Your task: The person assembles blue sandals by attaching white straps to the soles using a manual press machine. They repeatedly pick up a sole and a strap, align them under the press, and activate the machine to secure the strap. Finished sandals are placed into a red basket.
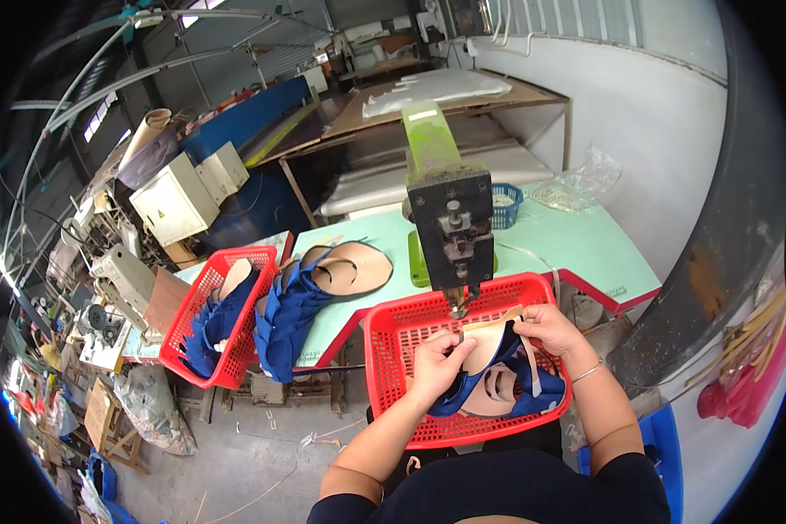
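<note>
Both my hands hold a blue shoe upper with a beige lining (487, 347) just below the head of a green machine (452, 218). My left hand (437, 364) pinches its left edge between thumb and fingers. Its right end is gripped by my right hand (548, 330), which wears a bracelet at the wrist. From beside the right fingers a narrow pale strap (531, 365) hangs down. Under my hands sits a red plastic basket (380, 345). More blue and beige shoe uppers (496, 390) lie in it. The machine's tip is close above the held upper; contact cannot be made out.
A pile of blue shoe uppers (286, 319) lies on the pale green table (589, 240), left of the machine. Farther left is another red basket (246, 348) with uppers. A small blue basket (507, 206) stands behind the machine. A dark column (703, 210) rises at right.
</note>
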Tool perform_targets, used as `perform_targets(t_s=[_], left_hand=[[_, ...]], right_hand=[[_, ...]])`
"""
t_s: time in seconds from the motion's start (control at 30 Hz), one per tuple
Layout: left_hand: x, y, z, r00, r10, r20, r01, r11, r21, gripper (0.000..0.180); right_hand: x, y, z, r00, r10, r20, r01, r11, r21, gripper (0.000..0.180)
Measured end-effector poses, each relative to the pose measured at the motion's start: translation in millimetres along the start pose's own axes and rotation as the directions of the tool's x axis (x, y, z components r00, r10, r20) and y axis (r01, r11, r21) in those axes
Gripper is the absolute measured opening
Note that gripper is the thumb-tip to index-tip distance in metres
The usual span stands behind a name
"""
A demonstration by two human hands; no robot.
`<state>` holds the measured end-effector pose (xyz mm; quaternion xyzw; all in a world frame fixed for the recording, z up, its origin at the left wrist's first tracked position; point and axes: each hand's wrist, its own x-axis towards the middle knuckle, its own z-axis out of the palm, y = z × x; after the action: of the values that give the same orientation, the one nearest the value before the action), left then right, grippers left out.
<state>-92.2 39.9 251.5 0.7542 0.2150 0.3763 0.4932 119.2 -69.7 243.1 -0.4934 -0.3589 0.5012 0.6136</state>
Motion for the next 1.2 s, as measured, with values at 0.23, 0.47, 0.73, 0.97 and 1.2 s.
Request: perform_targets(t_s=[0.23, 0.47, 0.73, 0.97, 1.2], left_hand=[[17.0, 5.1, 12.0, 0.979, -0.164, -0.125, 0.133, 0.964, -0.23, 0.019], [18.8, 14.5, 8.9, 0.959, -0.258, -0.121, 0.194, 0.902, -0.387, 0.018], [8.8, 18.4, 5.6, 0.943, -0.273, -0.192, 0.151, 0.862, -0.484, 0.015], [-3.4, 6.5, -7.3, 0.92, -0.317, -0.229, 0.128, 0.797, -0.59, 0.016], [-11.4, -6.6, -18.9, 0.915, -0.339, -0.221, 0.099, 0.717, -0.69, 0.016]], right_hand=[[4.6, -5.0, -1.2, 0.991, -0.053, -0.126, 0.064, 0.994, 0.089, 0.016], [4.7, -14.2, 9.1, 0.992, -0.06, -0.108, 0.082, 0.973, 0.216, 0.017], [6.9, -25.5, 21.9, 0.99, -0.052, -0.128, 0.069, 0.989, 0.133, 0.017], [12.4, -35.1, 45.0, 0.992, -0.024, -0.122, 0.031, 0.998, 0.053, 0.018], [20.3, -34.7, 60.7, 0.996, -0.063, -0.065, 0.062, 0.998, -0.025, 0.019]])
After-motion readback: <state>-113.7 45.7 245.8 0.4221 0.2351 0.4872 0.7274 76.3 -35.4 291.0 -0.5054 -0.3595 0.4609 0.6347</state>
